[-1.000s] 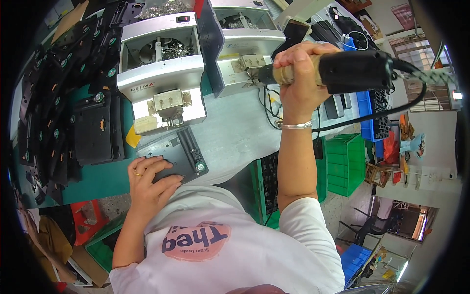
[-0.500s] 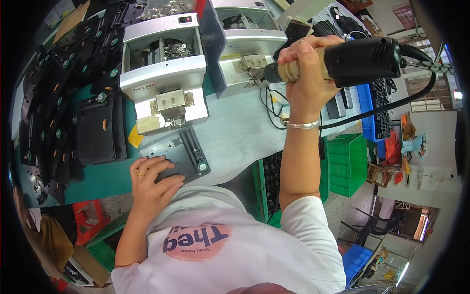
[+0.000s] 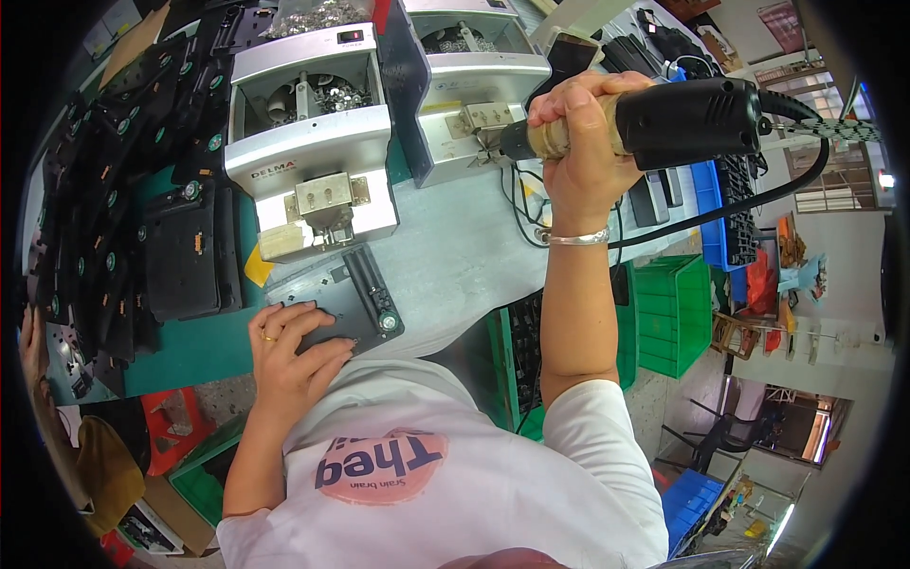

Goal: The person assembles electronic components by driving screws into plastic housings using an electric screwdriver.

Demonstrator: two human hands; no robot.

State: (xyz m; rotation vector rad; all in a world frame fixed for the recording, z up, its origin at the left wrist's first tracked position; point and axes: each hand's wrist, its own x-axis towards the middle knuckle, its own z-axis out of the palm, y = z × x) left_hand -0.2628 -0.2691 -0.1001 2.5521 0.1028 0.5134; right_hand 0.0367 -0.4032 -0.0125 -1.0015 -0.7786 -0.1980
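Observation:
My right hand [image 3: 583, 142] is wrapped round a black electric screwdriver [image 3: 687, 119], its grip covered in tan tape. The screwdriver points left, with its nose against the metal outlet of the right screw feeder [image 3: 445, 81]; the bit's tip cannot be made out. My left hand [image 3: 296, 346] lies over a flat dark panel [image 3: 332, 299] near the table's front edge, fingers spread across its left part. A raised black bar and a round metallic-green part run along the panel's right side. The left screw feeder [image 3: 318, 133] stands just beyond, loose screws in its window.
Many black panels [image 3: 190, 251] are piled at the left. A person's hand [image 3: 33, 351] shows at the far left edge. A black cable [image 3: 749, 223] loops from the screwdriver. Green crates [image 3: 668, 313] stand below the table to the right, near a blue tray [image 3: 711, 213].
My right hand and the screwdriver have shifted slightly left, closer against the right feeder's outlet. The left feeder's inner mechanism has turned. Another person's hand has appeared at the left edge.

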